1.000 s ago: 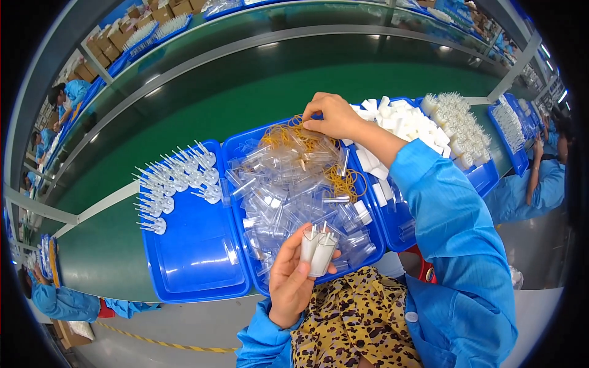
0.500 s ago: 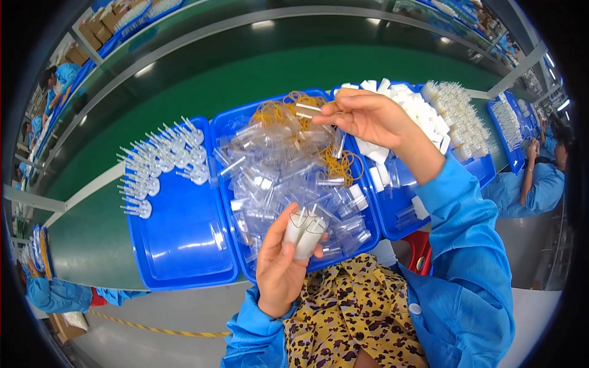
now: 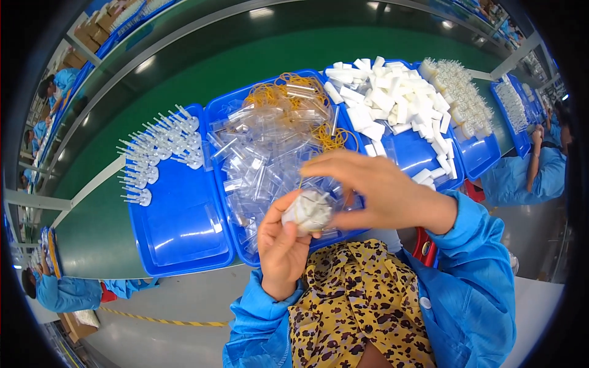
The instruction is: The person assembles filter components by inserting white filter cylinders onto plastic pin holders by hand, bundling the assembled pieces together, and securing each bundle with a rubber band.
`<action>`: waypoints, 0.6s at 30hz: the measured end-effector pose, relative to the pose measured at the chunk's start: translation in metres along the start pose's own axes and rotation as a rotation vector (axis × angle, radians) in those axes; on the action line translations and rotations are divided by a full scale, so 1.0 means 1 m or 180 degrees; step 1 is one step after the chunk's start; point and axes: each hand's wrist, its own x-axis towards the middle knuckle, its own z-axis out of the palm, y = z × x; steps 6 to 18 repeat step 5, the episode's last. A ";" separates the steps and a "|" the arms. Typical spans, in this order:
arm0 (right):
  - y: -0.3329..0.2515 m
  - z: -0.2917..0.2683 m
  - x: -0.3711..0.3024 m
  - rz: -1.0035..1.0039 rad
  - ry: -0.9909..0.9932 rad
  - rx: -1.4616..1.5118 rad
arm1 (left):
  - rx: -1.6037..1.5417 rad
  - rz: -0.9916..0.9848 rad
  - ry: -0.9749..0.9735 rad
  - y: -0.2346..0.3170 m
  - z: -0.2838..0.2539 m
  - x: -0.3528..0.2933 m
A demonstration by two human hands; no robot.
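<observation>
My left hand (image 3: 283,248) is closed around a small bundle of white pieces (image 3: 307,211), blurred, with thin dark lines across its top. Curved over that bundle, my right hand (image 3: 374,187) has its thumb and fingers spread to either side. A thin tan strand, which looks like a rubber band (image 3: 300,182), runs from its fingertips to the bundle. Motion smears these fingers. Below both hands lies a blue tray (image 3: 245,253) heaped with clear plastic pieces (image 3: 254,165) and tan rubber bands (image 3: 288,92).
The left blue tray (image 3: 181,242) holds white round-based pieces with thin prongs (image 3: 162,144). Right trays carry white blocks (image 3: 399,95) and cream pronged pieces (image 3: 460,98). The trays stand on a green bench (image 3: 92,227). A person in blue (image 3: 527,175) sits at the right.
My right hand has moved from above the rubber bands down to the bundle in my left hand. The bundle has turned in my left hand.
</observation>
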 end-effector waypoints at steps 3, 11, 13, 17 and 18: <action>0.025 -0.010 -0.020 -0.0261 -0.0009 -0.0725 | -0.0395 0.0025 0.0081 0.002 -0.004 -0.001; 0.030 -0.013 -0.025 -0.0624 0.0010 -0.1150 | -0.0676 0.0047 -0.0037 -0.002 -0.007 -0.001; 0.030 -0.013 -0.025 -0.0624 0.0010 -0.1150 | -0.0676 0.0047 -0.0037 -0.002 -0.007 -0.001; 0.030 -0.013 -0.025 -0.0624 0.0010 -0.1150 | -0.0676 0.0047 -0.0037 -0.002 -0.007 -0.001; 0.030 -0.013 -0.025 -0.0624 0.0010 -0.1150 | -0.0676 0.0047 -0.0037 -0.002 -0.007 -0.001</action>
